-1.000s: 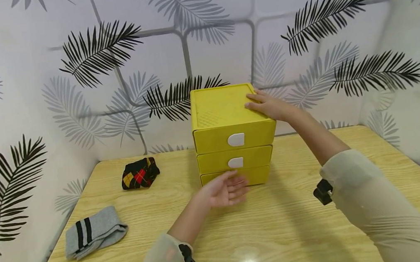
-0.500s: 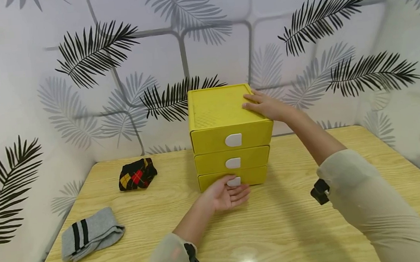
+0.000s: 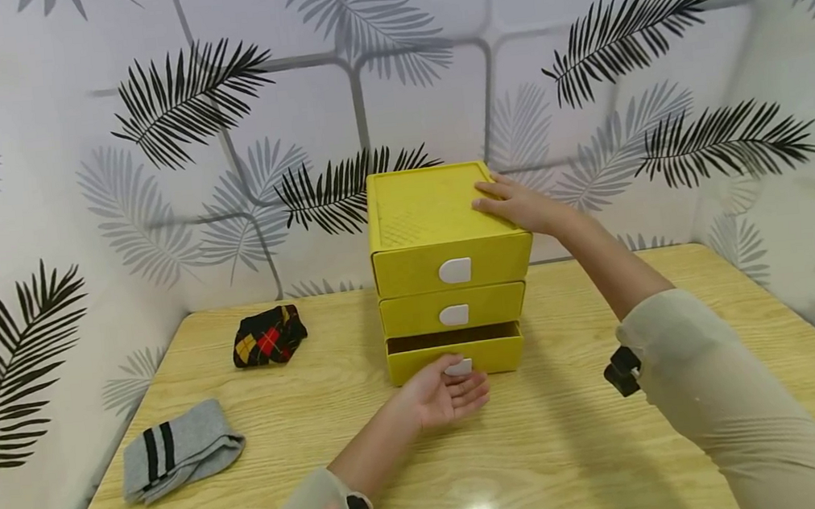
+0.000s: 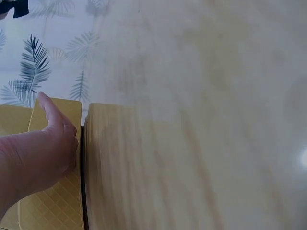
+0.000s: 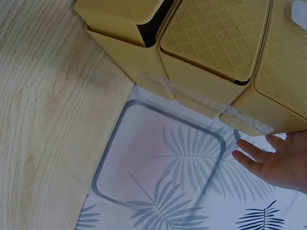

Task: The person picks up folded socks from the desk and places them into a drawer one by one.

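A yellow three-drawer cabinet (image 3: 452,263) stands against the wall. Its bottom drawer (image 3: 489,356) sticks out, leaving a dark gap above the front panel. My left hand (image 3: 438,397) is at that drawer's white handle (image 3: 459,367), with the thumb above it and the fingers below; they partly hide it. In the left wrist view this hand (image 4: 50,153) lies against the yellow drawer front (image 4: 60,206). My right hand (image 3: 523,208) rests on the cabinet's top right edge, fingers spread over the top. The right wrist view shows its fingers (image 5: 252,155) beside the cabinet's side.
On the left of the wooden table (image 3: 306,425) lie a folded grey sock with black stripes (image 3: 181,452) and, behind it, a bunched black argyle sock (image 3: 269,336). A leaf-patterned wall covering (image 3: 431,107) stands behind the cabinet. The two upper drawers are closed.
My left hand has come to the bottom drawer's handle and moved toward me, drawing that drawer partly out. My right hand has stayed on the cabinet top.
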Tool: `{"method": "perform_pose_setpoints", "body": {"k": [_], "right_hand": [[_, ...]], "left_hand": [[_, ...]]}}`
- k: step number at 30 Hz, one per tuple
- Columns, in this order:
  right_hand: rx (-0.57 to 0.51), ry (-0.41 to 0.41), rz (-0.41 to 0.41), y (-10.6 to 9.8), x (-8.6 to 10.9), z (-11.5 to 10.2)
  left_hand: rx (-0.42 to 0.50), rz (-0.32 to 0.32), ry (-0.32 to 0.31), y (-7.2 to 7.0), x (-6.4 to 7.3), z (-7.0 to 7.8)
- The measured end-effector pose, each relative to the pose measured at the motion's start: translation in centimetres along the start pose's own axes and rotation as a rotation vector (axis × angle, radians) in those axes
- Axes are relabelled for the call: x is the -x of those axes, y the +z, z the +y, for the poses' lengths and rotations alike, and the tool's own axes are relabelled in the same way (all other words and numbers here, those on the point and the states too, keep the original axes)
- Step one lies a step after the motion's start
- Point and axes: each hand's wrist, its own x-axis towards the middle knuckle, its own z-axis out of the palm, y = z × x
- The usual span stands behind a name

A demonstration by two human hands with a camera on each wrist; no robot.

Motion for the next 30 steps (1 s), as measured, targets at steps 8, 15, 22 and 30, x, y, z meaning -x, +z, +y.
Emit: {"method": "perform_pose_setpoints", "body": {"k": [8, 15, 22, 30], "right_hand": [[0.001, 0.005, -0.018, 0.1, 0.0, 0.0], [0.0, 0.001, -0.01, 0.0, 0.0, 0.2], [-0.004, -0.001, -0.014, 0.1, 0.0, 0.1], [-0.009, 0.002, -0.015, -0.1, 0.1, -0.2]], "left_hand": [[-0.026, -0.018, 0.0, 0.0, 1.7, -1.7], [-0.005, -0.018, 0.0, 0.3, 2.9, -2.7], [0.038, -0.006, 0.007, 0.5, 3.6, -3.4], [0.04, -0.01, -0.017, 0.5, 4.7, -4.1]]}}
